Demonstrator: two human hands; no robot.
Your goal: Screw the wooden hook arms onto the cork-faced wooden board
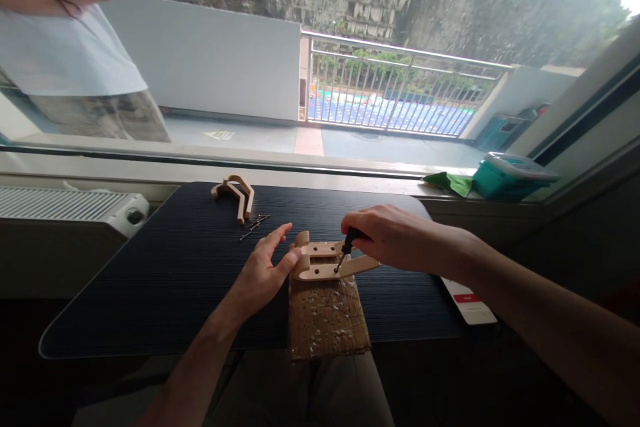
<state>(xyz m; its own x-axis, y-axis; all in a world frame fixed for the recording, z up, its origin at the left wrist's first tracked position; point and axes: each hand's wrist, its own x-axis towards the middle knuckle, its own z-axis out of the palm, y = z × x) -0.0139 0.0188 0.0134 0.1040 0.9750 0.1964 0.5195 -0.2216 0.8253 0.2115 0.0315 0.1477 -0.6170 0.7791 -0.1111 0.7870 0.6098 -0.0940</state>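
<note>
My right hand [387, 233] is wrapped round the black handle of a screwdriver [352, 237]. Its shaft slants down, and the tip meets a dark hole or screw in the nearer pale wooden piece [325, 273]. A second wooden piece [323, 250] lies just behind, also with dark holes. Both rest on a brown board [327, 323] wrapped in clear tape, which juts past the table's near edge. On the left, my left hand [263, 270] has its fingers stretched out, the thumb against the curved left end of the wooden pieces.
Two curved wooden pieces [240, 197] and several screws [255, 226] lie on the dark table [165, 267]. A phone [470, 301] is at the right edge. The sill holds a green cloth [449, 182] and a teal box [513, 177]. A person [70, 33] stands beyond the window.
</note>
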